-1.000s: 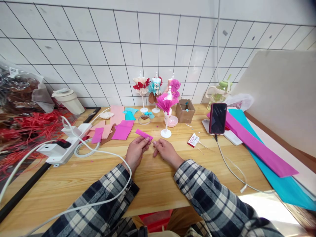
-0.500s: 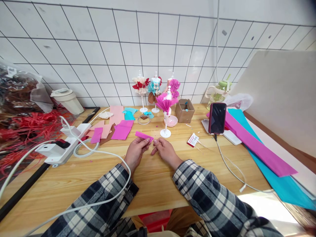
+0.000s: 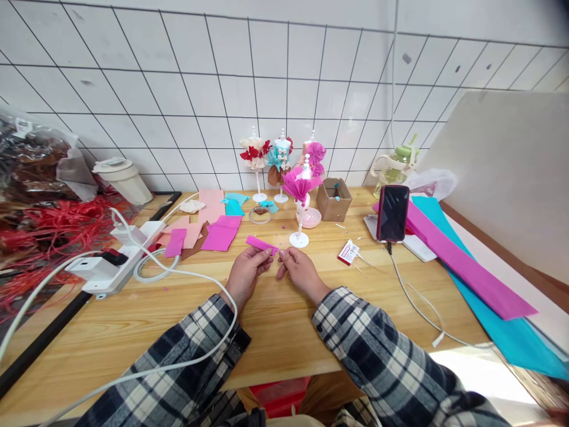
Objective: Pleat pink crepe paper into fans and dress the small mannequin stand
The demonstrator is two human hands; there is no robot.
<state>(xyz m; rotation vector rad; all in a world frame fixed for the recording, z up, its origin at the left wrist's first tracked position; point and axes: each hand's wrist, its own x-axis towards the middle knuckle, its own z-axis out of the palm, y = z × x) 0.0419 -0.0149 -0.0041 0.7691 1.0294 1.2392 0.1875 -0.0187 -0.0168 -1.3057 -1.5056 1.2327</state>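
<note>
Between my hands is a narrow folded strip of magenta crepe paper (image 3: 260, 242). My left hand (image 3: 245, 274) pinches it between thumb and fingers. My right hand (image 3: 301, 271) is closed at the strip's right end, fingertips pressed together on it. Just beyond them stands a small white dress-form stand (image 3: 299, 239) wearing a pleated magenta paper collar. Three more dress forms in paper outfits stand behind it: a cream and red one (image 3: 255, 155), a blue one (image 3: 280, 155) and a pink and magenta one (image 3: 315, 153).
Left of my hands lie magenta paper pieces (image 3: 223, 232), a tape roll (image 3: 153, 276) and a power strip (image 3: 127, 261) whose white cable crosses my left forearm. A cardboard box (image 3: 334, 204), a pink dish (image 3: 312, 217), a phone (image 3: 393, 213) and long paper sheets (image 3: 471, 261) are to the right.
The hands and the magenta strip hold nearly the same pose. The whole view has shifted very slightly.
</note>
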